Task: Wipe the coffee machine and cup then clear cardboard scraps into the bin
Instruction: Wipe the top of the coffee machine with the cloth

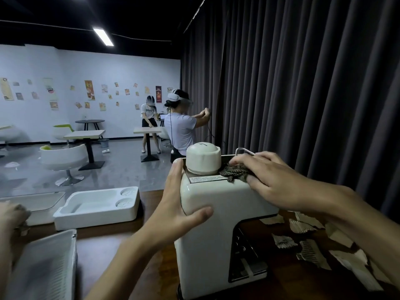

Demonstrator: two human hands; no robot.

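White ribbed plastic bin (43, 267) at near left corner, on dark wood worktop (112, 232). Far left edge: another person's hand (10, 215), blurred; its grip cannot be told. White moulded foam tray (97, 204) lies just beyond the bin, two round recesses at its far right end.

Left hand (179, 202) is laid flat against the cream coffee machine (216, 234): fingers (176, 169) straight up the machine's left side to the top corner, thumb stretched across the near face. Nothing is gripped; the hand presses.

Coffee machine stands upright at centre of the worktop, near edge, with a white domed cap (203, 159) on its top. Dark woven cloth (234, 172) is bunched on the top, touching the cap's right side.

Right hand (270, 180) rests on the machine top, fingers curled over the cloth and clamping it against the surface. Bent metal tube (244, 150) shows just beyond that hand.

Cardboard scraps (307, 254), torn and corrugated, lie scattered on the worktop right of the machine. Dark pleated curtain (303, 83) hangs behind.
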